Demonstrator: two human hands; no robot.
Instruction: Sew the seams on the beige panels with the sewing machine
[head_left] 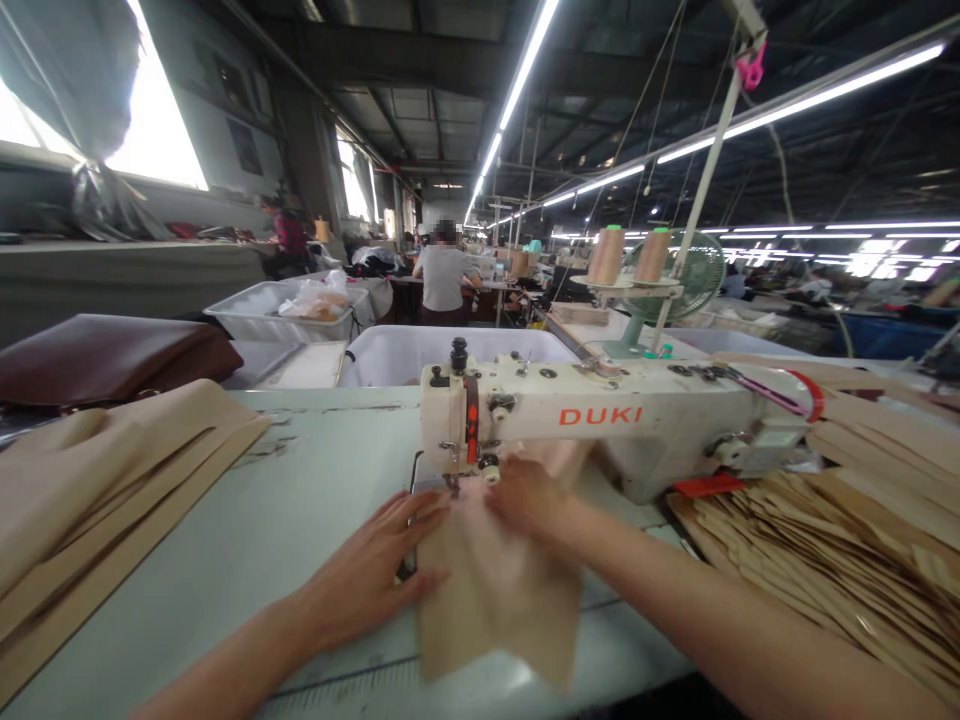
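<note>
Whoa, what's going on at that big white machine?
A person has both hands on a tan piece at a sewing machine. The left hand spreads over its left edge; the right hand is right of the needle area. More tan material lies at the left and right.

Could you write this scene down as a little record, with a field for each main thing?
Machine: white sewing machine marked DUKI
Surface: pale green table
Under the machine: tan material
Hands: left hand spread at the material's left edge; right hand on its far part, blurred
To the left: large tan pieces
To the right: piled tan strips
Behind: two thread spools
</note>
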